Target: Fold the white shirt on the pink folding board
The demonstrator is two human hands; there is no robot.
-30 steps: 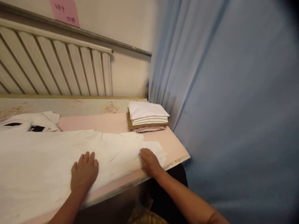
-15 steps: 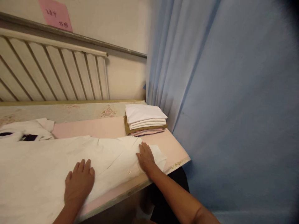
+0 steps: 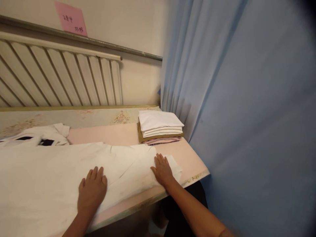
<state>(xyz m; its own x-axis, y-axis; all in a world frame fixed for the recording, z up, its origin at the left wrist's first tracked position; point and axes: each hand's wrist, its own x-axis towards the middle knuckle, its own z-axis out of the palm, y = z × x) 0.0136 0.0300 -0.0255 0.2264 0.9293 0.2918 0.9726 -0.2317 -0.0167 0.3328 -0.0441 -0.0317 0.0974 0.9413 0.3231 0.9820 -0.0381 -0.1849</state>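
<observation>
A long white cloth, perhaps a garment [image 3: 56,177], lies spread along the near side of the bed or table. My left hand [image 3: 92,190] rests palm down on its middle, fingers extended and slightly apart. Further right, my right hand [image 3: 163,169] lies flat near the cloth's narrower end, its fingers stretched forward. Neither hand grips anything. Creases run across the fabric between the two hands. Just beyond my right hand sits a stack of folded white cloths [image 3: 160,121] on top of an olive folded cloth [image 3: 144,137] and some patterned ones.
Behind the cloth at left lies a crumpled white garment with dark patches [image 3: 55,134]. Pink sheeting [image 3: 103,133] covers the surface. A radiator [image 3: 64,77] and pipe line the wall, with a pink note [image 3: 71,19] above. A blue curtain [image 3: 251,115] hangs at right.
The view has turned a little left, so everything sits further right in the frame. My right hand has slid slightly towards me over the cloth; my left hand remains flat on it.
</observation>
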